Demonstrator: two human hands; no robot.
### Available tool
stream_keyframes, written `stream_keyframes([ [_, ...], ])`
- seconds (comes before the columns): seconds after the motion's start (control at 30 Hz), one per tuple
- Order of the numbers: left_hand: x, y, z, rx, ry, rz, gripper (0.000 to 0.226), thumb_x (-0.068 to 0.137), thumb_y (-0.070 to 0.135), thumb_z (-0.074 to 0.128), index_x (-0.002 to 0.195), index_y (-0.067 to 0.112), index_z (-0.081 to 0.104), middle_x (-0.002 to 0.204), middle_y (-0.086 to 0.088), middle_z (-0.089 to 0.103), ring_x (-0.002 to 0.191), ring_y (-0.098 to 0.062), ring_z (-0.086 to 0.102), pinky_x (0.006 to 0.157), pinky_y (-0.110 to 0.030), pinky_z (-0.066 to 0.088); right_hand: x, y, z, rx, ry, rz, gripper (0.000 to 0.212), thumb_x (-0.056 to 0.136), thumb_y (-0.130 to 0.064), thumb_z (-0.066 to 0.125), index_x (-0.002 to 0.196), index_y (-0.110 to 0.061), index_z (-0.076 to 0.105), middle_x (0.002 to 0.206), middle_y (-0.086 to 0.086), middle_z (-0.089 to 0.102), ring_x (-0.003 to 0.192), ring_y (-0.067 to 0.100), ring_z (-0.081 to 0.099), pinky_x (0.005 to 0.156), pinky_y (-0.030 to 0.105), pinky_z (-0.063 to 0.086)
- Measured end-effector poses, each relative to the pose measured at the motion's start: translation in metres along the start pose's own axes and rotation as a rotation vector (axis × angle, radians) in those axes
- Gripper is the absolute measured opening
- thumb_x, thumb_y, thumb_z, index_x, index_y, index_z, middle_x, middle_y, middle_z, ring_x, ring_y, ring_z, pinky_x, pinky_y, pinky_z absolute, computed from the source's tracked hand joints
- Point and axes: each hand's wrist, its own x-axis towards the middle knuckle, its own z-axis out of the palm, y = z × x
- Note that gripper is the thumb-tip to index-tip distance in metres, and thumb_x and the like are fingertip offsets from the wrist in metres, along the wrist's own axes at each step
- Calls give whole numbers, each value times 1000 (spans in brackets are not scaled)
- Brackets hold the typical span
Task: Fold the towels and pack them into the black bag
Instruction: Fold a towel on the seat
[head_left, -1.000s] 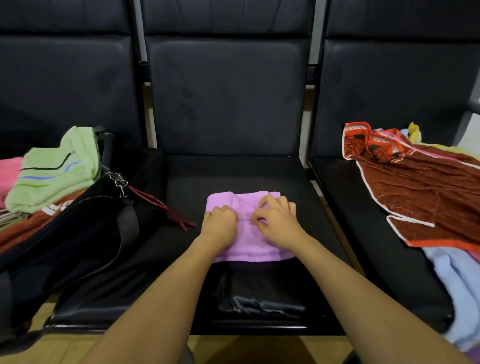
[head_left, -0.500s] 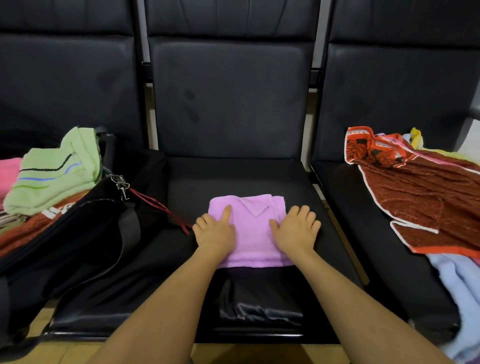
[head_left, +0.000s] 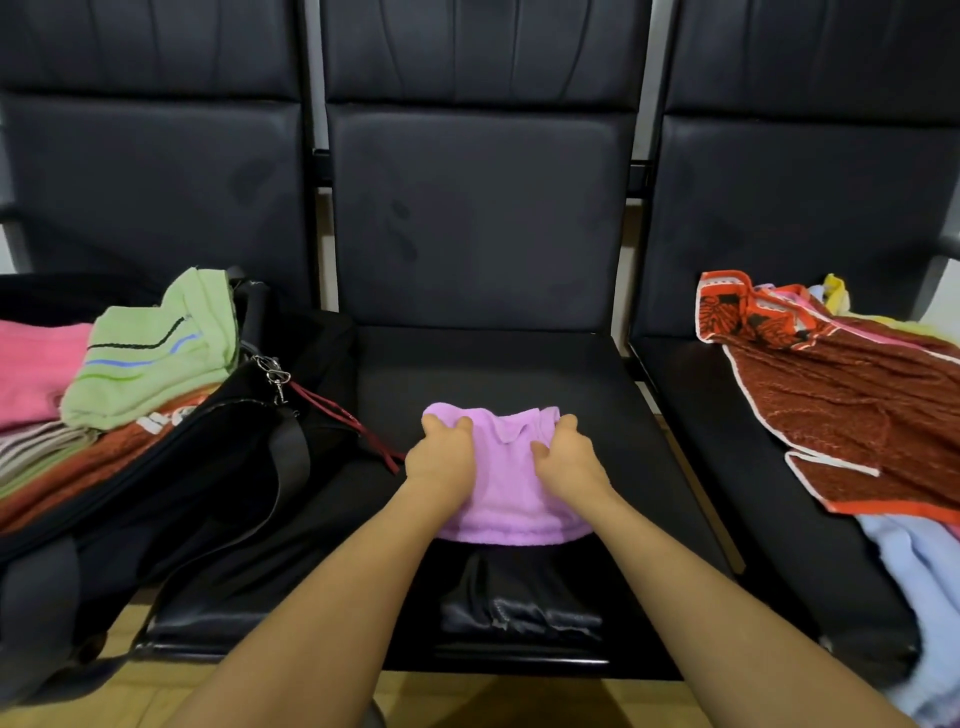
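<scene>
half a second ago your hands were lying flat on the purple towel (head_left: 511, 488) with straight fingers, and now they are curling round its far edge. your left hand (head_left: 440, 457) is gripping the far left corner, and your right hand (head_left: 566, 460) is gripping the far right corner. the far edge is bunching up and lifting a little between your two hands, where before it was lying smooth. the near edge of the towel is still sitting in the same spot, above a shiny black cloth (head_left: 519, 597) at the front of the seat. the towel is lying folded small on the middle seat (head_left: 493, 369), a black padded chair seat. the black bag (head_left: 171, 483) is sitting open on your left, leaning over from the left seat onto the middle one. folded towels are already stacking up in it, with a green striped towel (head_left: 156, 348) on top, a pink towel (head_left: 36, 364) beside it and rust red ones under them. a red cord (head_left: 343, 415) is hanging from a metal clip on the bag and reaching toward the purple towel. on the right seat (head_left: 691, 415) a loose heap is waiting, with a dark red towel (head_left: 852, 415) with white edges on top and a pale blue towel (head_left: 924, 587) hanging down near you. three tall black chair backs are filling the space behind, and a wooden floor (head_left: 130, 696) is showing below.
</scene>
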Motion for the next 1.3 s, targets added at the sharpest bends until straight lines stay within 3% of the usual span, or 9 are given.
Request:
stream_keyframes([
  [0.13,-8,-9,-32,135,61,12,47,95,10,41,141,15,31,135,-16,28,106,-30,57,85,-36,44,-1,-20,-8,79,-12,-34,36,98,-23,48,124,-1,39,119,17,56,102,30,59,81,39,50],
  [0.47,-36,-68,-117,302,352,42,40,94,8,39,133,13,37,126,-14,36,93,-31,59,68,-35,36,-33,-103,-7,348,44,-272,33,96,-20,50,122,-1,44,110,11,56,85,17,52,52,17,33],
  [0.67,-46,-131,-156,267,443,-40,34,97,11,35,132,12,39,127,-13,36,95,-32,59,66,-36,36,-51,-179,14,413,72,-416,33,96,-25,48,124,-7,44,110,8,59,90,21,58,59,25,42],
  [0.77,-49,-172,-175,252,476,-75,34,97,9,34,131,11,39,126,-14,36,95,-34,58,68,-37,38,-60,-221,33,424,67,-471,31,96,-25,48,122,-10,44,109,8,60,93,25,60,74,36,50],
  [0.87,-51,-217,-191,201,511,-123,34,96,9,34,129,8,41,108,-8,42,80,-30,53,65,-37,38,-70,-261,56,426,44,-523,30,96,-24,48,122,-9,44,112,11,61,96,28,60,80,40,51],
  [0.9,-52,-231,-195,170,508,-148,33,96,10,34,128,7,41,103,-6,41,72,-27,47,64,-36,36,-73,-273,66,421,34,-536,31,96,-23,48,123,-9,44,112,11,60,97,29,59,81,40,50],
  [1.0,-58,-270,-201,184,466,-177,30,95,10,37,124,7,42,118,-15,36,65,-26,41,61,-36,33,-82,-305,93,373,8,-566,31,97,-23,46,125,-8,42,115,13,58,101,30,58,85,42,49],
  [1.13,-57,-310,-186,92,368,-197,36,96,12,36,132,10,41,122,-16,36,88,-38,55,71,-38,38,-86,-328,121,170,-39,-524,34,97,-21,43,127,-6,39,124,16,54,109,36,55,86,40,45],
  [1.3,-46,-331,-151,44,172,-198,33,98,17,36,129,9,47,121,-17,39,102,-39,54,95,-43,42,-89,-315,140,-262,-28,-509,37,93,-11,43,127,0,34,126,15,55,114,35,56,83,35,41],
])
